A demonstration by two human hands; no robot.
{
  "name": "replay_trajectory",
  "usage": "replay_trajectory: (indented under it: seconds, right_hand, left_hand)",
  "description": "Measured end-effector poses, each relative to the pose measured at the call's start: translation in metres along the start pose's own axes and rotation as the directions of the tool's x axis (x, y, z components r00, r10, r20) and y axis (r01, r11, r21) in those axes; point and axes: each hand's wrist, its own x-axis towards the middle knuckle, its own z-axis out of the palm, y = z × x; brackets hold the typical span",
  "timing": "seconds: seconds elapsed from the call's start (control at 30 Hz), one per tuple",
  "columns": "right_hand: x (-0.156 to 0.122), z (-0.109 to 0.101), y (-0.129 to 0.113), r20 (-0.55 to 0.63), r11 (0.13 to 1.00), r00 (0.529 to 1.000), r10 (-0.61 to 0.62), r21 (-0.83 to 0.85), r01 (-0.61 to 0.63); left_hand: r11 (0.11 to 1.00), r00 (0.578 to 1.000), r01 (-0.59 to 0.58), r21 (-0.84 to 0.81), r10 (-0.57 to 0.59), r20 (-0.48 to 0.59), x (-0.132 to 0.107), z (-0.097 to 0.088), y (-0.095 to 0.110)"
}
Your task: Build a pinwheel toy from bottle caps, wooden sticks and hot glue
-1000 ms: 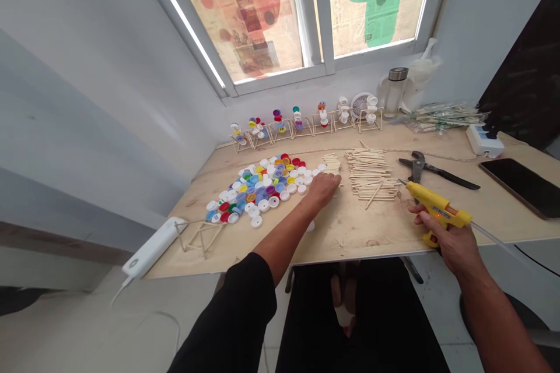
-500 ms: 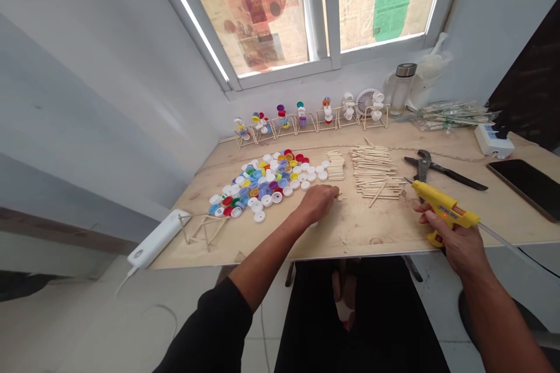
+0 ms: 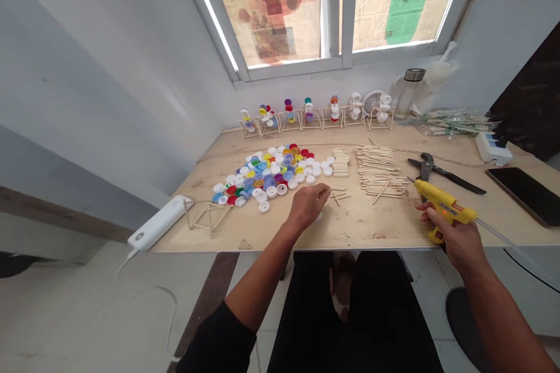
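Note:
My right hand [image 3: 459,242] grips a yellow glue gun [image 3: 446,204] at the right front of the table, its nozzle pointing left and a small orange light lit. Over the table's front middle, my left hand [image 3: 308,207] has its fingertips pinched together. Whatever they hold, if anything, is too small to make out. Several loose wooden sticks [image 3: 340,195] lie right beside those fingertips. A white bottle cap [image 3: 319,217] partly shows under the left hand. Left of it spreads a heap of coloured bottle caps [image 3: 273,178].
Behind lie a short-stick pile [image 3: 340,163] and a bigger stick pile [image 3: 380,169]. Pliers [image 3: 441,172], a phone [image 3: 527,192] and a power strip [image 3: 493,148] sit right. A stick frame [image 3: 205,218] stands front left near a white device [image 3: 161,222]. Cap-and-stick models [image 3: 308,116] line the back.
My left hand has drawn slightly left, uncovering the loose sticks beside its fingertips. The right hand keeps the glue gun in nearly the same place. The whole view has shifted a little.

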Motion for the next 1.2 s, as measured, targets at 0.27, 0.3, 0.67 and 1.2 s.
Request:
replay_trajectory:
  seconds: [0.27,0.3,0.67,1.2]
  right_hand:
    - [-0.017,0.009,-0.027,0.071,0.992,0.997,0.024,-0.129,-0.015]
    - [-0.021,0.013,-0.031,0.108,0.991,0.994,0.017,-0.137,-0.003]
    - [-0.044,0.049,-0.044,0.502,0.968,0.859,-0.100,-0.152,0.201]
    - [-0.050,0.042,-0.050,0.541,0.934,0.822,-0.175,-0.173,0.312]
  left_hand:
    - [0.733,0.963,0.190,-0.654,-0.268,-0.021,-0.047,0.001,-0.011]
    - [0.675,0.955,0.214,-0.706,-0.295,0.007,-0.052,0.002,-0.010]
    - [0.312,0.899,0.356,-0.881,-0.373,0.231,-0.076,0.008,0.002]
    - [0.279,0.886,0.403,-0.872,-0.356,0.296,-0.078,0.009,0.011]
